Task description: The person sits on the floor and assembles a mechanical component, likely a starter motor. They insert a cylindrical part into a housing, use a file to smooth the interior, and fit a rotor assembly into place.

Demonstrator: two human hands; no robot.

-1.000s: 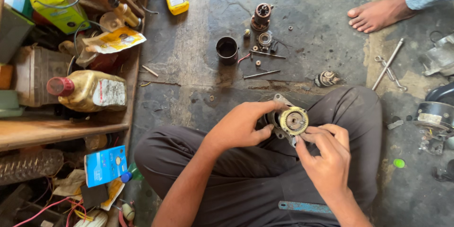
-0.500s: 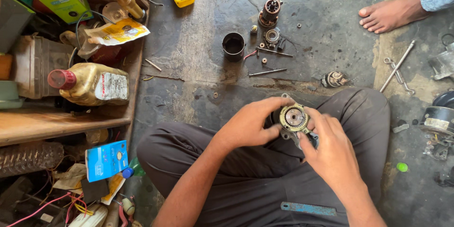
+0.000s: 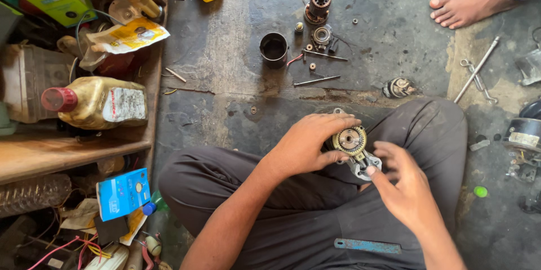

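A round metal motor part (image 3: 350,141) with a yellowish geared face is held above the lap of a seated person in dark trousers. It is gripped from the left by the left hand (image 3: 307,145), fingers curled over its top and thumb beneath. Its grey metal bracket is touched from below by the fingertips of the right hand (image 3: 401,186), which is loosely spread. On the concrete floor beyond, a black metal cup (image 3: 274,50), long bolts (image 3: 316,81) and a small rotor (image 3: 318,5) are laid out. A bare foot (image 3: 463,5) of another person is seen at top right.
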